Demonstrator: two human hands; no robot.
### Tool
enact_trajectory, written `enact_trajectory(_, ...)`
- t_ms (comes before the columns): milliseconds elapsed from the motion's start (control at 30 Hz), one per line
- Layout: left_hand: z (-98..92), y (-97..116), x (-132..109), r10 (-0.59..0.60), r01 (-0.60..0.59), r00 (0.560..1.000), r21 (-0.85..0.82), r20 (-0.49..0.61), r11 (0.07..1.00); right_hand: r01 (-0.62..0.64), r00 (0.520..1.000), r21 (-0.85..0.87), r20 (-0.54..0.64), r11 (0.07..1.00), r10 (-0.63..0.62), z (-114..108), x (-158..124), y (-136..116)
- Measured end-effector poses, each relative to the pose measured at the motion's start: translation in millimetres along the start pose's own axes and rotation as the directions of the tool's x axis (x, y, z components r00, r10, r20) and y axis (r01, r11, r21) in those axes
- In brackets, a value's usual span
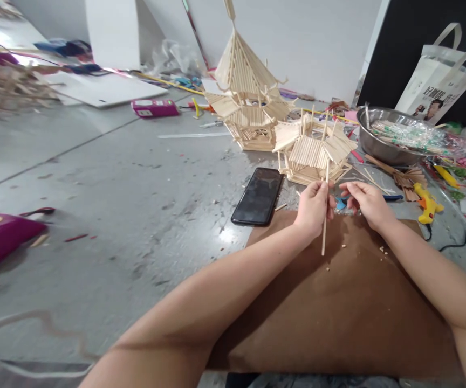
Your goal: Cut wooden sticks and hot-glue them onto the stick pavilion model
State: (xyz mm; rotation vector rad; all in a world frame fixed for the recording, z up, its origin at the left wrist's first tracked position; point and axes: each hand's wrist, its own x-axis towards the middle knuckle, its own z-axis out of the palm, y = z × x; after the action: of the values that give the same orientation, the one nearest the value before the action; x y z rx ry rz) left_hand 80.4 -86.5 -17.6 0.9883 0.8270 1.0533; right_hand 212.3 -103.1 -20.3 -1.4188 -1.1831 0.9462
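My left hand (314,205) is closed on a thin wooden stick (324,237), held nearly upright over the near side of the small stick model. Just to its right, my right hand (360,202) has its fingers curled in; whether anything is between them is too small to tell. Beyond both hands stands the small wooden stick model (309,152) with slanted roof panels. A taller stick pagoda (246,70) with a pointed roof rises behind it to the left. Beneath my forearms lies a brown board (350,302) with small wood bits on it.
A black phone (258,196) lies left of my hands. To the right are a yellow glue gun (427,203) with a cord and a metal bowl (390,150) of wrapped sticks. A white bag (431,81) stands behind. Purple boxes (155,108) sit on the left.
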Motion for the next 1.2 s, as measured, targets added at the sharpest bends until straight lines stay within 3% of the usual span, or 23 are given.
enact_trajectory(167, -3.6, 1, 5, 0.032, -0.032, 0.999, 0.024, 0.001, 0.999, -0.049, 0.999, 0.121, -0.016, 0.991, 0.052, 23, 18, -9)
enact_trajectory(367, -3.7, 2, 7, 0.044, -0.044, 0.999, 0.006, 0.006, 0.999, -0.057, 0.998, 0.208, 0.012, 0.976, 0.055, 35, 25, -14)
enact_trajectory(933, -7.4, -2, 15, 0.076, -0.077, 0.997, 0.006, 0.01, 0.997, -0.067, 0.998, 0.17, 0.024, 0.983, 0.064, 39, 33, -18)
enact_trajectory(1200, -9.3, 3, 19, 0.011, -0.01, 1.0, -0.018, 0.014, 1.0, -0.129, 0.991, 0.151, 0.047, 0.98, 0.123, 38, 34, -22)
